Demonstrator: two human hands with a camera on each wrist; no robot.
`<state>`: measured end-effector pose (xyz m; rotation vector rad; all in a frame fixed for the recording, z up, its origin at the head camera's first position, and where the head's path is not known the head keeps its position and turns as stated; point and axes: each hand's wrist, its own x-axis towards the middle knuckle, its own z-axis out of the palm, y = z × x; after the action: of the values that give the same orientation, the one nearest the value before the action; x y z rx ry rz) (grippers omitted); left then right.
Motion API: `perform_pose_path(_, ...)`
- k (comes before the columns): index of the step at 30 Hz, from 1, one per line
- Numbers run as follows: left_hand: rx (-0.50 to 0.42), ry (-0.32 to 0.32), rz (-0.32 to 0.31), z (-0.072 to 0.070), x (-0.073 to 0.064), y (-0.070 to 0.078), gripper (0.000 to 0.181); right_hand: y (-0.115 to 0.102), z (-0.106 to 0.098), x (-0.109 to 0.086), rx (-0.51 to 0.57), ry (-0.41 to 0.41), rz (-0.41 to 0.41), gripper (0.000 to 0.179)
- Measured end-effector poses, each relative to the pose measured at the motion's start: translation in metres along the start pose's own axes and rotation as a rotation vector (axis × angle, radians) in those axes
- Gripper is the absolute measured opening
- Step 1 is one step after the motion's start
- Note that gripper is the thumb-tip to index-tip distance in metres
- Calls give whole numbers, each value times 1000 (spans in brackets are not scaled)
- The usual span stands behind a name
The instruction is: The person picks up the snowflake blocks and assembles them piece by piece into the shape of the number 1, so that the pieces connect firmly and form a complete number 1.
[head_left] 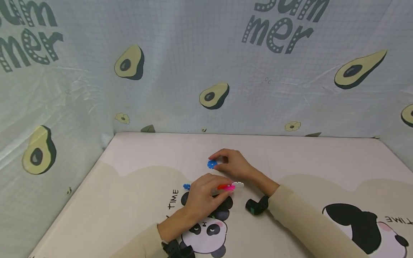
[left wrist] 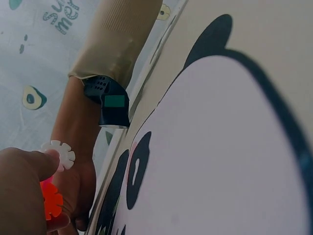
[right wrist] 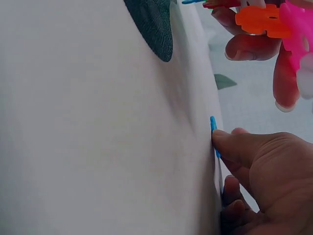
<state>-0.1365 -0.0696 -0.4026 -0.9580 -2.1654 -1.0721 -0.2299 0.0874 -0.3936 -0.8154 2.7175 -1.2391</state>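
the left hand (head_left: pixel 203 195) pinches the chain (head_left: pixel 229 187) at the panda's (head_left: pixel 204 243) far end; the right hand (head_left: pixel 237 165) pinches the blue disc (head_left: pixel 212 164) farther beyond. its thin edge could slip; a hard squeeze could part the chain.

The desk (head_left: pixel 129 208) leaves a wide passage left of the left hand (head_left: pixel 204 193); an avocado-printed sheet (head_left: pixel 174 53) walls its far edge. The right hand (head_left: pixel 233 165) and right sleeve (head_left: pixel 300 211) block the way beyond and rightward.
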Motion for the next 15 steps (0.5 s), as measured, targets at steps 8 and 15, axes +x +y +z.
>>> perform_pose_path(8, 12, -8, 6, 0, -1, 0, 24, -2, -1, 0, -34, -15, 30, 33)
perform_pose_path(15, 31, 26, 80, 1, 0, -2, 26, -2, -6, -2, -59, -28, 11, 34)
